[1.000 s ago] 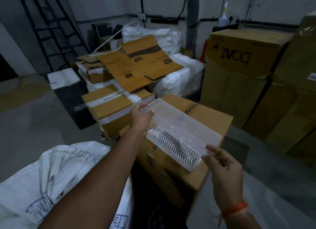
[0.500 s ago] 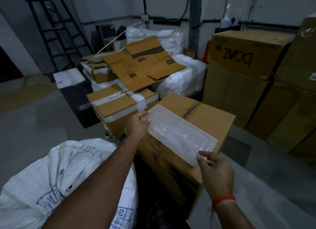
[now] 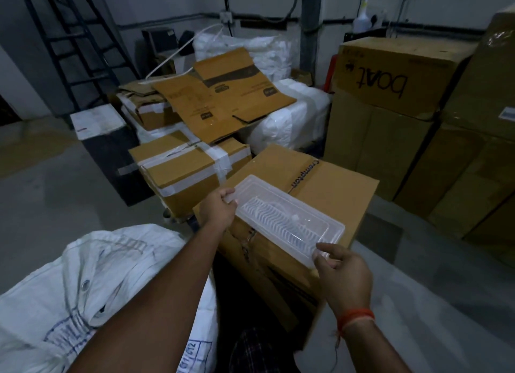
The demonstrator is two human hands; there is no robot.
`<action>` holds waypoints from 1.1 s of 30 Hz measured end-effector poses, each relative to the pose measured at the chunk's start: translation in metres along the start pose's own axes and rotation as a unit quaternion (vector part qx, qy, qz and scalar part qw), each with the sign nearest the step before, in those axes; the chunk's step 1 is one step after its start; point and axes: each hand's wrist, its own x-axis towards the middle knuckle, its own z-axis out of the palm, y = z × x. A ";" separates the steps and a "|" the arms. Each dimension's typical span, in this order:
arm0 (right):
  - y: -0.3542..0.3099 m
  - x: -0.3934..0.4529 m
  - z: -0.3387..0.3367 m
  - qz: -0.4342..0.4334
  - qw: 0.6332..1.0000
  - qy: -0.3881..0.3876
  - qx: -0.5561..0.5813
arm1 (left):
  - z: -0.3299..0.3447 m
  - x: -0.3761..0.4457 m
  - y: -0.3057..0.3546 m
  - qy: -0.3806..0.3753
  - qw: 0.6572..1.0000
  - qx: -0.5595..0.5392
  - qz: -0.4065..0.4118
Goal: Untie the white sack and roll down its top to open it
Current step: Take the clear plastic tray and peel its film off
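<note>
White sack (image 3: pixel 92 283) lies untouched; both hands hold tray (image 3: pixel 289 219) edges.

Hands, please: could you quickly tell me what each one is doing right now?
Left hand: closed on the clear plastic container's far end.
Right hand: closed on its near corner.

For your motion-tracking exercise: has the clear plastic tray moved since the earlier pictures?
Yes. The clear plastic tray, held by the left hand and right hand, has dropped from a tilted position above the cardboard box to lie flat on its top.
</note>
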 end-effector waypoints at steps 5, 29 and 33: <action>0.015 0.003 0.001 0.057 0.991 -0.001 0.117 | 0.004 0.001 0.002 0.016 0.999 -0.022 -0.018; 0.025 0.072 -0.001 0.091 0.973 0.002 0.214 | 0.012 0.045 0.039 -0.118 0.986 0.085 0.080; 0.027 0.079 0.002 0.094 0.970 -0.001 0.223 | 0.020 0.056 0.046 -0.140 0.984 0.070 0.080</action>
